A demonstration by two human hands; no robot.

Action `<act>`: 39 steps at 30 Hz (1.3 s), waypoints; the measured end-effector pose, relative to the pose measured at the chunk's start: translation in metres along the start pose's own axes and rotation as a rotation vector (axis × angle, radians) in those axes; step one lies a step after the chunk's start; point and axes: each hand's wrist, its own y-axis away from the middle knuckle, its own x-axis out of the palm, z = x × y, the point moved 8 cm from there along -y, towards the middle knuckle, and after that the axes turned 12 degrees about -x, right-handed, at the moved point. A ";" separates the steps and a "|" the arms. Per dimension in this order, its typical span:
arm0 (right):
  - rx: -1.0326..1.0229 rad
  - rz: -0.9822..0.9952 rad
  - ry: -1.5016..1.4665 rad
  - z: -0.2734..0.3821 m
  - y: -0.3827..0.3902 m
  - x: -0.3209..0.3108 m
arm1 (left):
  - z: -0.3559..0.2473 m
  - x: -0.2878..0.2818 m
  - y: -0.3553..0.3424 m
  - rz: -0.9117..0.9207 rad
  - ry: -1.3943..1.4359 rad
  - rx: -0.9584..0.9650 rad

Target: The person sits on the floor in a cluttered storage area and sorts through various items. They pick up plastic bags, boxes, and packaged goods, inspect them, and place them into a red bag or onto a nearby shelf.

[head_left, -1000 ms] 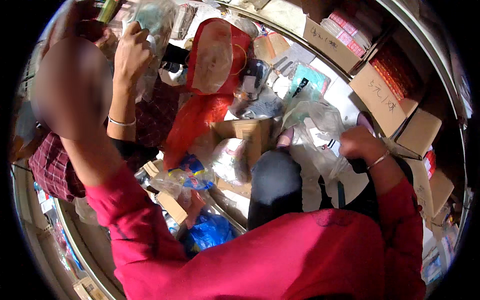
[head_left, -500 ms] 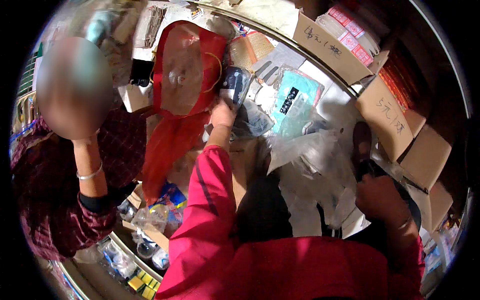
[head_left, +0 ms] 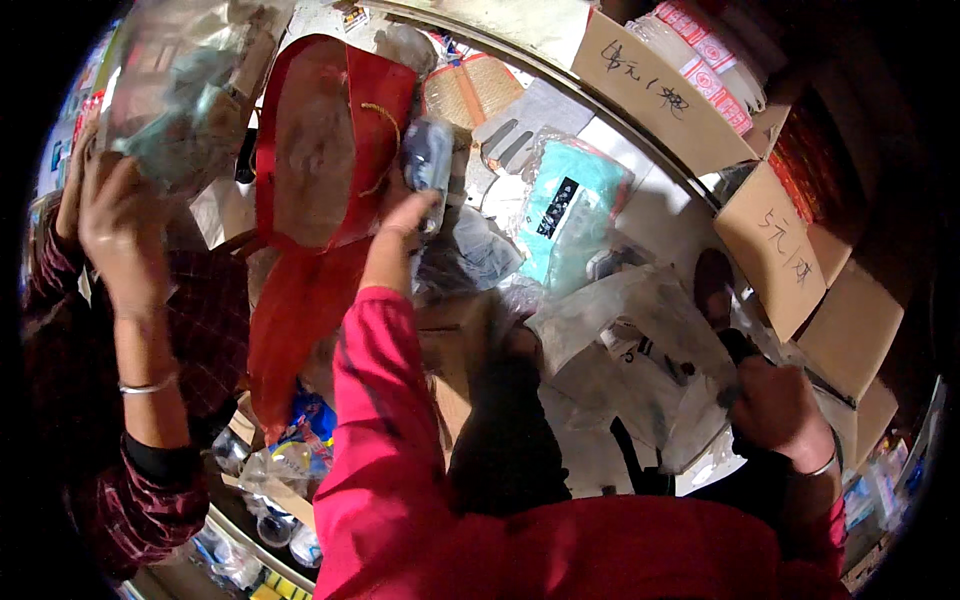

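My left hand (head_left: 405, 213) reaches forward with fingers closed on a dark, plastic-wrapped packet (head_left: 428, 155), beside a red gift bag (head_left: 305, 140) with gold cord. A turquoise packet (head_left: 570, 215) lies right of it, above some dark wrapped fabric (head_left: 465, 250). My right hand (head_left: 775, 405) is low at the right, closed at the edge of a crumpled clear plastic bag (head_left: 630, 370); what its fingers hold is shadowed and unclear.
A co-worker's hand (head_left: 125, 215) at the left grips a clear bag of pale items (head_left: 190, 110). Open cardboard boxes (head_left: 765, 250) line the right. Red plastic (head_left: 295, 330) and a carton (head_left: 450, 335) lie among clutter near my legs.
My left hand has swung from the upper left to the dark packet. My right hand has moved down and rightward. The co-worker's hand and bag have shifted at the left.
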 end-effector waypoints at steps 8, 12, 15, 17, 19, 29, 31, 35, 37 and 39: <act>0.088 -0.080 -0.033 -0.014 0.014 0.007 | -0.059 -0.005 0.086 0.617 1.109 -0.262; 0.043 -0.127 -0.023 -0.020 0.010 0.012 | -0.023 -0.015 0.092 0.608 1.136 -0.199; 0.042 -0.169 -0.045 -0.023 0.010 0.007 | -0.048 -0.015 0.136 0.810 1.143 -0.103; 0.075 -0.191 -0.067 -0.024 0.011 0.002 | -0.071 -0.010 0.161 1.005 1.111 -0.113; 0.085 -0.159 -0.092 -0.023 0.009 -0.003 | -0.069 -0.014 0.194 1.080 0.937 -0.229; 0.200 -0.003 -0.061 -0.008 0.000 0.002 | -0.080 0.082 0.309 1.454 -0.120 -0.574; 0.140 -0.060 -0.053 -0.010 0.004 0.008 | -0.087 0.112 0.315 1.426 0.073 -0.602; 0.098 -0.017 0.014 -0.009 0.004 0.017 | -0.111 0.130 0.325 1.303 -0.085 -0.235; 0.126 -0.021 0.049 -0.010 0.006 0.017 | -0.111 0.104 0.296 1.296 -0.069 -0.110; 0.096 0.033 0.090 -0.006 0.004 0.018 | -0.096 0.071 0.240 1.108 -0.162 0.013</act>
